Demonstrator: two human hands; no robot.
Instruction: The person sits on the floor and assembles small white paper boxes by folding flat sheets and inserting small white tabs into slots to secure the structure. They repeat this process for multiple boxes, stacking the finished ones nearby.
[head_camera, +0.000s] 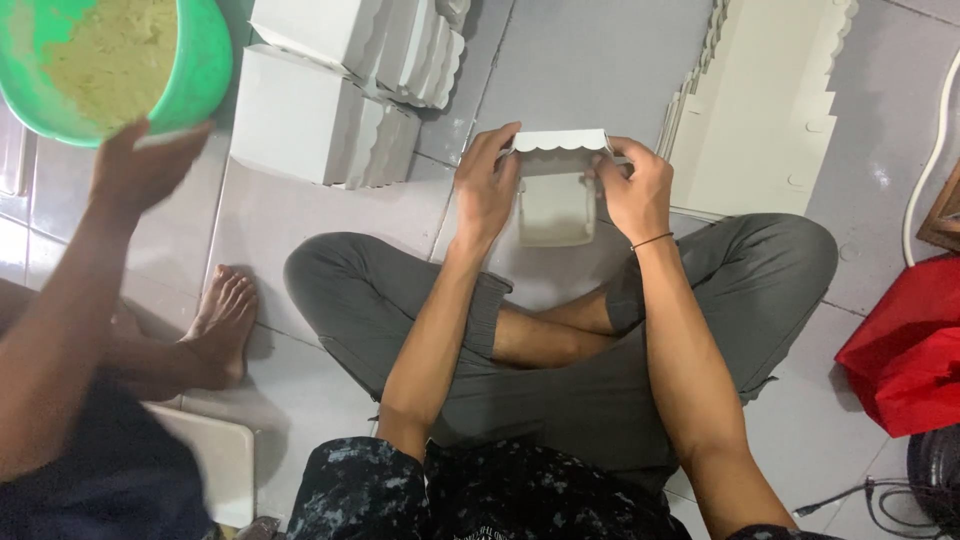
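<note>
Far left, another person's hand (140, 165) cups the underside of a round green plastic bowl of yellowish crumbly stuff (115, 60). Just right of that sits a pile of folded white cardboard boxes with scalloped flaps (320, 110) on the tile floor. Dead centre, your left hand (487, 185) and right hand (632, 190) are both clamped on a small white cardboard box with a scalloped flap (558, 195), held just past your crossed legs. Right of it lies a stack of flat white cardboard blanks (765, 110), then a red cloth bag (910, 350) at the near right.
</note>
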